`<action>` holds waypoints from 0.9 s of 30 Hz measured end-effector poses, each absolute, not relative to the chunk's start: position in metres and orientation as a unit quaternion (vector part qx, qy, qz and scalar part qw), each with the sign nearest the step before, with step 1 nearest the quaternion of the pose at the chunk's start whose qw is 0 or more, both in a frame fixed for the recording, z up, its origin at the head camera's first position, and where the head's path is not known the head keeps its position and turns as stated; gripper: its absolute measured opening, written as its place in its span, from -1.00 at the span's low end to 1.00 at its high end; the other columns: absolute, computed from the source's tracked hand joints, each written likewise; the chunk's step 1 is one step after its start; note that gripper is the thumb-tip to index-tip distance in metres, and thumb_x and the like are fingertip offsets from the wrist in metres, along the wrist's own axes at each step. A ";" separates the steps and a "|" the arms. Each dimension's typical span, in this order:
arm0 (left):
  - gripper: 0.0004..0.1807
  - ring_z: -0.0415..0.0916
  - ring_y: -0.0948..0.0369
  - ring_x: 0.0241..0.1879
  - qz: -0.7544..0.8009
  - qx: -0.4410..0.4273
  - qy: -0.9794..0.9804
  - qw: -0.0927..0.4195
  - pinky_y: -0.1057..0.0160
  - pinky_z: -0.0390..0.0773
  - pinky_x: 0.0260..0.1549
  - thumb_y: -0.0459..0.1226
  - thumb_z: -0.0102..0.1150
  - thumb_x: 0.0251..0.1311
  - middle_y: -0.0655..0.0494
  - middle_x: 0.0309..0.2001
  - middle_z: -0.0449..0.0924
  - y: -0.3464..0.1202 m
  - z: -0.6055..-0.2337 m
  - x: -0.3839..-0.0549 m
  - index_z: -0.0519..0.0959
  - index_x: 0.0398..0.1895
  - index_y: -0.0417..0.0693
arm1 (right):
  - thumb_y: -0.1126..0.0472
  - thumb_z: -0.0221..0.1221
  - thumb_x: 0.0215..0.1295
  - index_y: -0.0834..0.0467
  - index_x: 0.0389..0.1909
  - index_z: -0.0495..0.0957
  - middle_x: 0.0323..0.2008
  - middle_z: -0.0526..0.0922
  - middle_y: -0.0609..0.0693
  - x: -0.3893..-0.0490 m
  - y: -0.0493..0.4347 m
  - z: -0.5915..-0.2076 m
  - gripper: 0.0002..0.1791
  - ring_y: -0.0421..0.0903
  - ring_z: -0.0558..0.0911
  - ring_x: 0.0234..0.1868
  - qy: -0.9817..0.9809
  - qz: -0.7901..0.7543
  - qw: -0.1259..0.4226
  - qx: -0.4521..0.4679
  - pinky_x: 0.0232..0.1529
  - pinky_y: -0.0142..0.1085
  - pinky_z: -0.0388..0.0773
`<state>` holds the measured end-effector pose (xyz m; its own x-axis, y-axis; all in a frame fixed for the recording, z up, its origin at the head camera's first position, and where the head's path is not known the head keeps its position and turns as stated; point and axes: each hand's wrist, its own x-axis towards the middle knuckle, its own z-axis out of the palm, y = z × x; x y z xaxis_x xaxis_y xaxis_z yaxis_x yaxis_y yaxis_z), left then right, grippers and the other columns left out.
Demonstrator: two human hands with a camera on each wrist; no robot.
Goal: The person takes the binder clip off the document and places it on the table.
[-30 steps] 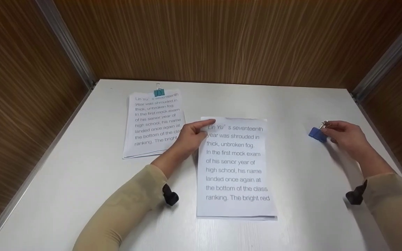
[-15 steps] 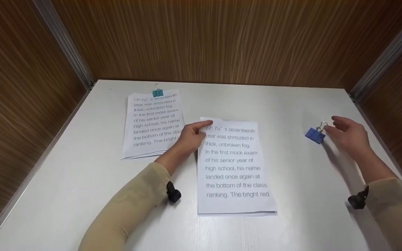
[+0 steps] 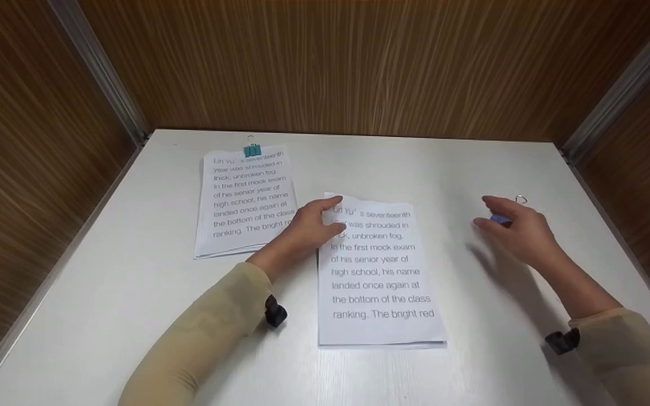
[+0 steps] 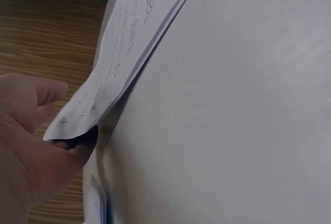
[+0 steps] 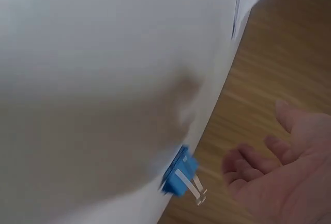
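My left hand (image 3: 308, 223) is at the upper left corner of a stack of printed paper sheets (image 3: 378, 332). In the left wrist view the fingers (image 4: 78, 150) curl under the lifted paper edge, and the thumb (image 4: 50, 90) is above the printed side. My right hand (image 3: 519, 231) hovers over the right part of the table with thumb and fingers spread apart, holding nothing. A blue binder clip (image 5: 179, 173) with silver handles rests on the table beside it. In the head view that hand hides most of the clip.
A second stack of printed sheets (image 3: 240, 197), with a teal binder clip (image 3: 252, 150) at its top edge, lies at the left on the white table (image 3: 105, 270). Wood-grain panels (image 3: 325, 67) stand behind the table and at both sides.
My right hand has let go of the blue binder clip's handle and moved left over it. My left thumb and index finger have spread wider at the paper corner.
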<state>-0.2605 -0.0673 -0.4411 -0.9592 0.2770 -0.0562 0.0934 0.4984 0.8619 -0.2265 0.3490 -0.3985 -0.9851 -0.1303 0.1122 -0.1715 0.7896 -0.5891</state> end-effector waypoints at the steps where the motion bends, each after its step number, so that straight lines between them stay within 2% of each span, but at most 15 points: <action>1: -0.25 0.03 -0.01 0.65 0.470 0.116 0.870 0.087 0.06 0.04 0.59 -0.18 0.33 0.40 -0.11 0.66 0.12 -0.068 -0.438 -0.257 0.34 0.63 0.06 | -0.01 0.29 0.53 0.30 0.49 0.42 0.37 0.51 0.41 -0.223 0.342 -0.399 -0.31 0.42 0.53 0.33 -0.947 0.303 0.035 0.096 0.23 0.26 0.52; 3: -0.19 -0.01 -0.10 0.65 0.427 0.136 0.892 0.067 0.02 0.06 0.58 -0.10 0.35 0.39 -0.21 0.69 -0.02 -0.068 -0.434 -0.250 0.29 0.65 0.01 | 0.04 0.33 0.50 0.32 0.46 0.46 0.34 0.53 0.42 -0.217 0.328 -0.400 -0.34 0.43 0.57 0.28 -0.950 0.282 0.039 0.126 0.18 0.29 0.54; 5: -0.15 -0.04 -0.15 0.65 0.377 0.157 0.912 0.044 -0.03 0.09 0.58 -0.02 0.34 0.40 -0.28 0.69 -0.10 -0.068 -0.431 -0.241 0.26 0.66 -0.04 | 0.09 0.38 0.45 0.34 0.41 0.50 0.32 0.55 0.41 -0.210 0.315 -0.401 -0.36 0.42 0.57 0.29 -0.952 0.259 0.044 0.155 0.21 0.29 0.52; 9: -0.06 -0.05 -0.20 0.65 0.269 0.191 0.944 0.025 -0.12 0.04 0.58 0.17 0.27 0.38 -0.31 0.67 -0.02 -0.066 -0.427 -0.222 0.23 0.67 -0.08 | 0.12 0.44 0.37 0.33 0.36 0.56 0.34 0.56 0.36 -0.195 0.291 -0.403 -0.37 0.40 0.52 0.36 -0.955 0.226 0.031 0.191 0.34 0.27 0.43; 13: 0.05 -0.07 -0.24 0.64 0.173 0.221 0.959 0.049 -0.17 -0.10 0.60 0.33 0.18 0.34 -0.32 0.65 0.03 -0.065 -0.430 -0.200 0.17 0.70 -0.06 | 0.09 0.47 0.33 0.27 0.37 0.58 0.38 0.55 0.30 -0.178 0.272 -0.407 -0.34 0.38 0.53 0.36 -0.957 0.191 0.008 0.217 0.33 0.26 0.45; 18: 0.11 -0.09 -0.26 0.64 0.113 0.255 0.957 0.079 -0.25 -0.14 0.58 0.43 0.07 0.32 -0.33 0.66 -0.01 -0.069 -0.433 -0.169 0.12 0.71 -0.05 | 0.05 0.53 0.25 0.26 0.38 0.57 0.40 0.53 0.31 -0.159 0.257 -0.415 -0.27 0.36 0.57 0.33 -0.951 0.142 0.015 0.274 0.28 0.23 0.52; 23: 0.12 -0.09 -0.28 0.64 0.076 0.276 0.954 0.084 -0.29 -0.14 0.57 0.46 0.02 0.32 -0.36 0.64 0.02 -0.077 -0.437 -0.145 0.15 0.70 -0.08 | -0.09 0.51 0.24 0.22 0.44 0.53 0.45 0.45 0.32 -0.142 0.247 -0.423 -0.17 0.37 0.49 0.41 -0.945 0.098 -0.005 0.311 0.33 0.25 0.46; 27: 0.09 -0.02 -0.25 0.63 0.074 0.281 0.952 0.095 -0.26 -0.12 0.58 0.42 0.07 0.33 -0.36 0.61 0.12 -0.084 -0.440 -0.134 0.23 0.66 -0.16 | -0.06 0.50 0.26 0.19 0.38 0.60 0.43 0.48 0.32 -0.132 0.244 -0.428 -0.27 0.38 0.47 0.42 -0.939 0.101 -0.029 0.327 0.36 0.29 0.41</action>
